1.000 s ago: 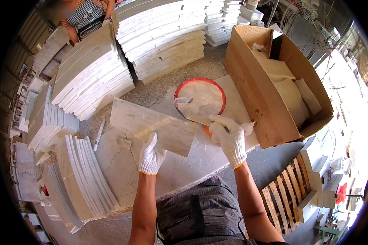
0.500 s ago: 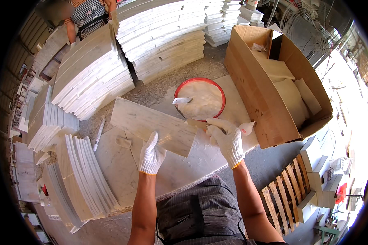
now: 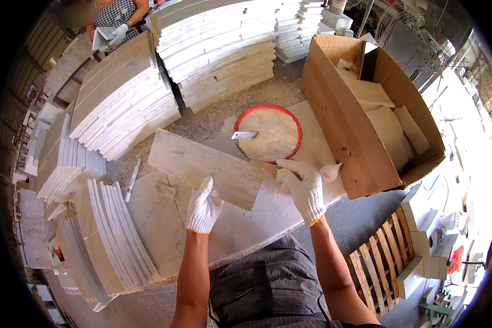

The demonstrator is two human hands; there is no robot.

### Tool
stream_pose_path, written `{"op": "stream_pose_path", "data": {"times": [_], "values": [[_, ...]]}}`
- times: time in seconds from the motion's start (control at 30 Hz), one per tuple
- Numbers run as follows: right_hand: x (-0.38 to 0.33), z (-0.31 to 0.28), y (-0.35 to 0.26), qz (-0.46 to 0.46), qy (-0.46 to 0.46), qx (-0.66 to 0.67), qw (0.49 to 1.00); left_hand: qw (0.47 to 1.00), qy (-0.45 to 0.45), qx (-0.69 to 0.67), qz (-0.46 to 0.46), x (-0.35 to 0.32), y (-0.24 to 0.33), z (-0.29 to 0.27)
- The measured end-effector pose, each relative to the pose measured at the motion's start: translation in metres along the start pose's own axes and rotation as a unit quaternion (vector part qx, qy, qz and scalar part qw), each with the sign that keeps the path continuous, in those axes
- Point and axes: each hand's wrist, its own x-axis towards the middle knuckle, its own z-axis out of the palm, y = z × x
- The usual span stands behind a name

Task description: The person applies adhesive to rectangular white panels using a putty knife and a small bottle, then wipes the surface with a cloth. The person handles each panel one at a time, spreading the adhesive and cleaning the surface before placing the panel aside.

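Note:
My left hand (image 3: 204,206), in a white knit glove, grips the near edge of a pale grey-veined marble tile (image 3: 199,167), thumb on top. The tile is held at a slant over the work slab. At its right end my right hand (image 3: 303,191), gloved too, is closed on a thin tan flat piece (image 3: 264,166), its kind unclear. Next to the right hand lies a small white squeeze bottle (image 3: 329,172). Behind the tile stands a red-rimmed tub (image 3: 299,134) of cream-coloured paste, with a putty knife (image 3: 245,135) in it.
A cardboard box (image 3: 339,117) with flat pieces inside stands at the right. Tall tile stacks (image 3: 218,54) line the back, and upright tiles (image 3: 112,229) lean at the left. A white marker (image 3: 133,179) lies near them. A wooden pallet (image 3: 382,259) is on the floor.
My hands and the marble tile have barely moved. At the upper left, the other person has raised a gloved hand and now holds a pale tile.

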Motion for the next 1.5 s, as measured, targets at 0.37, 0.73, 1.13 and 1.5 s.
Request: {"op": "stream_pose_path", "data": {"times": [0.37,0.73,1.13,1.5], "values": [[0.002,-0.001,-0.016,-0.016,0.084,-0.045,0.995,1.0,0.0,-0.018,-0.01,0.0,0.001,-0.006],[0.02,0.006,-0.023,-0.174,0.071,-0.401,0.897,1.0,0.002,-0.006,-0.001,0.002,-0.001,-0.005],[-0.08,-0.048,0.028,-0.168,0.264,-0.292,0.904,0.997,0.035,-0.037,-0.061,0.008,0.0,-0.029],[-0.023,-0.057,0.044,-0.117,0.348,-0.298,0.881,0.999,-0.006,-0.014,-0.044,-0.002,-0.002,-0.015]]}}
